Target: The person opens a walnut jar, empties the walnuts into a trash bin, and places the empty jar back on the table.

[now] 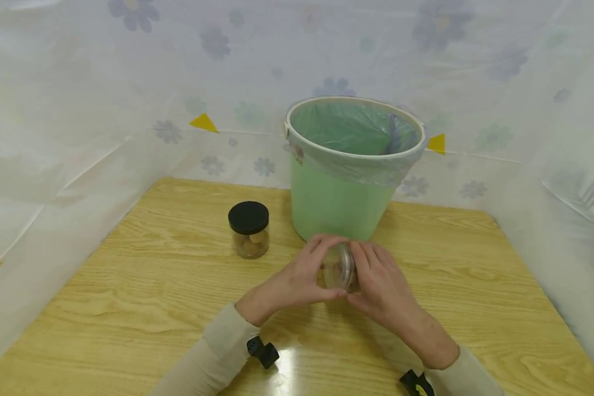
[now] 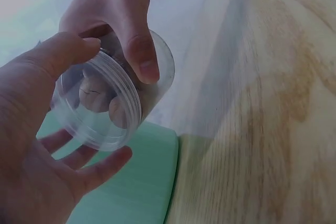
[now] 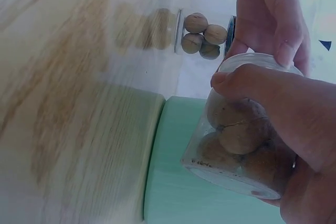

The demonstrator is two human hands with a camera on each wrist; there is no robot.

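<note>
Left hand (image 1: pixel 304 275) and right hand (image 1: pixel 381 283) brought together in front of the body above the table, fingers (image 2: pixel 137 40) and thumbs curled round the same clear jar (image 1: pixel 339 268), forearms in pale sleeves angled inward.

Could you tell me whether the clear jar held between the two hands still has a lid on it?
No, the clear jar shows a bare threaded mouth with walnuts visible inside.
</note>
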